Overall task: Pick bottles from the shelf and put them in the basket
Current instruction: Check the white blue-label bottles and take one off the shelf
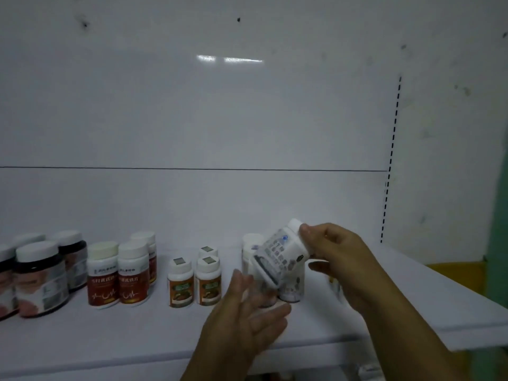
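Two hands: right (334,259) grips tilted white bottle (280,257) (lifted); left (247,312) open, empty.

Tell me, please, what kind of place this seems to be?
Probably a shop or pharmacy display: a white shelf with a slotted upright, and supplement bottles lined up in matching groups. The right hand holds a white bottle.

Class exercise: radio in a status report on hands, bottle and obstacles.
Right hand grips tilted white bottle above shelf. Left hand open beneath. Basket not in view. Path clear.
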